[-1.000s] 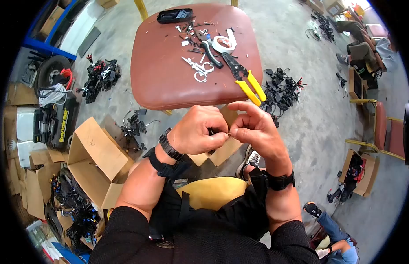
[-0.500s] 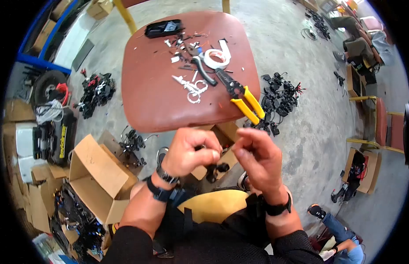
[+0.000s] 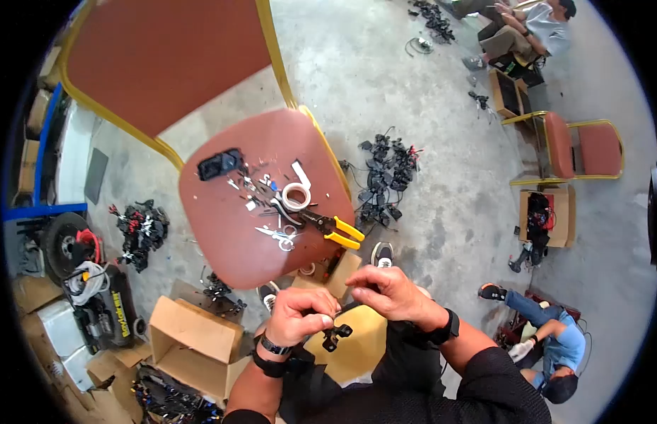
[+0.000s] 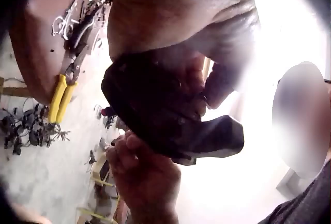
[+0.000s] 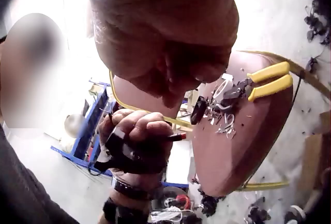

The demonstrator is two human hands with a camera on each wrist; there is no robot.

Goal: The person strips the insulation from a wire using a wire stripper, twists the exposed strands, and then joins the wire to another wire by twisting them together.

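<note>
My left hand (image 3: 296, 316) grips a black plastic piece (image 3: 336, 337), which hangs below the fingers over the yellow seat. Seen from the left wrist, this angular piece (image 4: 170, 110) is large and dark, with an arm reaching out to one side. A short dark lead with a red tip (image 5: 178, 137) sticks out by the left fingers in the right wrist view. My right hand (image 3: 395, 293) hovers just beside the left, its fingers loosely bent and nothing visible between them. Ahead on the red chair seat (image 3: 233, 247) lie yellow-handled wire strippers (image 3: 335, 230), scissors (image 3: 280, 237) and a white tape roll (image 3: 296, 196).
Small scraps and a black tray (image 3: 220, 164) are also on the chair. Black cable piles (image 3: 381, 180) lie on the floor around it. An open cardboard box (image 3: 194, 346) stands at the left. Another person (image 3: 554, 343) sits at the lower right.
My hands have come apart from a close pinch together, and the right has drawn back slightly. The black piece now shows below the left hand. The head view has turned and shifted.
</note>
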